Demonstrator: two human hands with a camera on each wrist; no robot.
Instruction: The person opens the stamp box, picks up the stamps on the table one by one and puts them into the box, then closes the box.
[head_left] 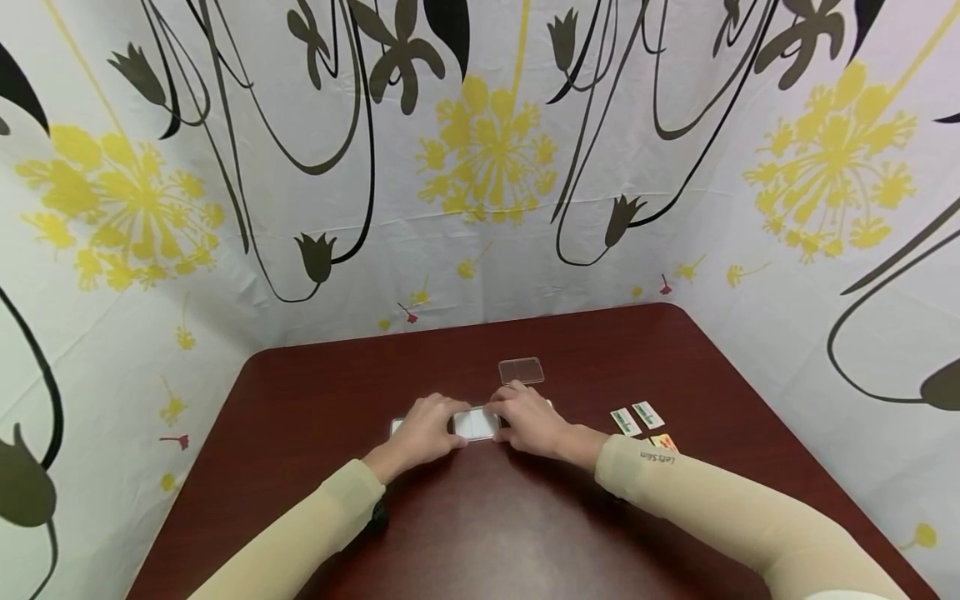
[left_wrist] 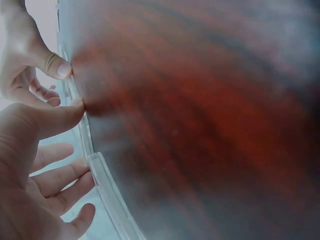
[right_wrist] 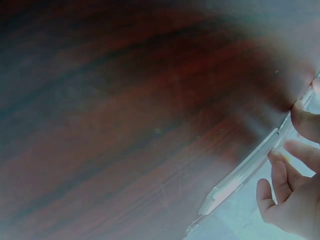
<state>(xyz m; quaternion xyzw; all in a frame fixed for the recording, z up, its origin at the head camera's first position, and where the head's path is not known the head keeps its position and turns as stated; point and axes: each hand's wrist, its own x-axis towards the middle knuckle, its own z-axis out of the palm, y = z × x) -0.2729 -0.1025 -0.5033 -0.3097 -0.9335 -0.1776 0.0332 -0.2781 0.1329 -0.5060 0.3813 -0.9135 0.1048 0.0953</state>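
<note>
Head view takes in what neither wrist view does: the whole spread of the dark red surface (head_left: 480,533), with my left hand (head_left: 426,429) and my right hand (head_left: 531,417) just below the middle of the frame. Both are grasping the same flat case (head_left: 477,424), which lies between them; I pinch it near its left and right ends, thumbs along the near edge and index fingers at the far edge. Only from here can I see a clear plate (head_left: 521,370) just beyond my right hand, and small printed cards (head_left: 626,422) right of centre, two of them white with green print and an orange one partly hidden by my sleeve (head_left: 660,467). Patterned cloth (head_left: 450,283) fills the upper part

Left wrist view looks along the near edges instead: at the left of the frame both my thumbs press the case's thin rim, and a second clear case (left_wrist: 111,195) runs on below, with my other fingers spread behind its upper end. In the right wrist view, a clear-walled case (right_wrist: 240,175) slants through the lower right, beside my right fingers

The case I hold looks like a small rounded rectangle, its face plain white inside a transparent, shiny border
</note>
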